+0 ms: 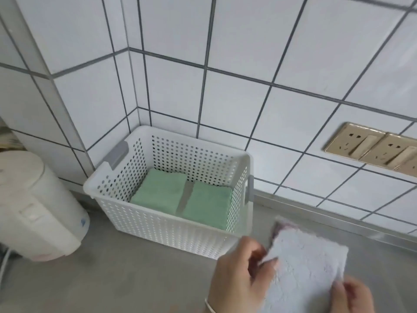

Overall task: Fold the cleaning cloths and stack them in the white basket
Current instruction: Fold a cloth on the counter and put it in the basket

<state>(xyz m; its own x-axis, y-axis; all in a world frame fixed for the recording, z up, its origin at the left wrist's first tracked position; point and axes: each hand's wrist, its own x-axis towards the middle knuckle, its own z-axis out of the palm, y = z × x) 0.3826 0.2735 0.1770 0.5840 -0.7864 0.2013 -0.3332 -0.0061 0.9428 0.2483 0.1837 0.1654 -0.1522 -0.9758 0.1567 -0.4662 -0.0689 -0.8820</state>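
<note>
A grey stone-like counter (112, 274) ran along the bottom of the view. Behind it stood a wall of big white square tiles with dark grey lines between them (237, 98), and the wall bent into a corner at the back. On the left side of the counter sat a round cream plastic kitchen machine (33, 204) with a small blue mark low on its side. On the right, two shiny gold wall sockets (370, 146) were set side by side in the tiles, well above the counter.
</note>
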